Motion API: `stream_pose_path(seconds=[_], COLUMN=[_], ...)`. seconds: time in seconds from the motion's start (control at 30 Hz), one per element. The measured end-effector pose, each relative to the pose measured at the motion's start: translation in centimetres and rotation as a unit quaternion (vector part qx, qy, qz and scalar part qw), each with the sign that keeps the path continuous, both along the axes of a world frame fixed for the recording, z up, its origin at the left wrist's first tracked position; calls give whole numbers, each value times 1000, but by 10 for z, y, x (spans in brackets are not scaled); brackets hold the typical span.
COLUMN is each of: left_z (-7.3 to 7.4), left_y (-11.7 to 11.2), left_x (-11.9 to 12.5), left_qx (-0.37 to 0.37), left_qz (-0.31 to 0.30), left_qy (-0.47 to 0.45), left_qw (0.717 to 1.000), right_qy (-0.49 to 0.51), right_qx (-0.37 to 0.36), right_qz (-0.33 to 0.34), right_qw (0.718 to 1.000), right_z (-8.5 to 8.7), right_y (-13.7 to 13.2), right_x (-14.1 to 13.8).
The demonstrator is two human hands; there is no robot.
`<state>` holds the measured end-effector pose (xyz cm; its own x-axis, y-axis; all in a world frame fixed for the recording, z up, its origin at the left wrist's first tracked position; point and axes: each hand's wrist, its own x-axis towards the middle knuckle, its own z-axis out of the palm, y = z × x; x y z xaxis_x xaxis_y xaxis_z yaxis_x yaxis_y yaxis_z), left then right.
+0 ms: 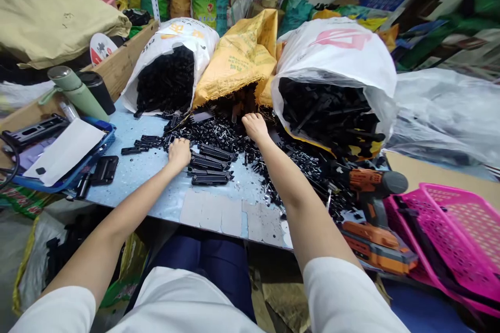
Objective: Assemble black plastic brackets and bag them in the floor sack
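Note:
My left hand rests knuckles-up on the pale blue table, fingers curled under at the left end of a small stack of flat black plastic bars. My right hand reaches farther back, fingers curled down into a heap of small black parts and screws at the mouth of a yellow woven sack. What either hand holds is hidden by the fingers.
A white sack and a white plastic bag, both full of black parts, flank the yellow one. An orange cordless drill and pink baskets lie right. A blue tray, green flask and black hinge piece sit left.

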<state>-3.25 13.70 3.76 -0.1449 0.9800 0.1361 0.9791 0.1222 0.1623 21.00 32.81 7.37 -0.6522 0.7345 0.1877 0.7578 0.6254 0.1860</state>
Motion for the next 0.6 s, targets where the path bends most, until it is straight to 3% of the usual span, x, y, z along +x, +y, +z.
stream_pose_path(seconds=[0.07,0.17,0.3,0.4,0.5,0.57,0.6], left_z=[-3,-9,-1,11,9,-1,-7], left_y=[10,9,-18,-55,-94,-111,-114], left_x=[-21,-36,-35,-20,11,35,46], left_qx=[-37,-22,170,240,145,47,6], left_qz=[15,20,4,-96,-227,-287,-301], left_qy=[7,-5,-104,-196,-221,-197,-176], left_qw=[999,1000,980,946,937,936,937], right_qy=[-2,10,10,12,40,63,72], right_qx=[7,41,8,-70,-145,-179,-187], right_qz=[14,59,151,238,300,275,222], right_qw=[1000,997,988,969,942,943,954], right_z=[9,14,-12,-36,-39,-32,-28], right_y=[-15,-70,-174,-236,-270,-280,-284], right_x=[0,7,25,43,65,80,85])
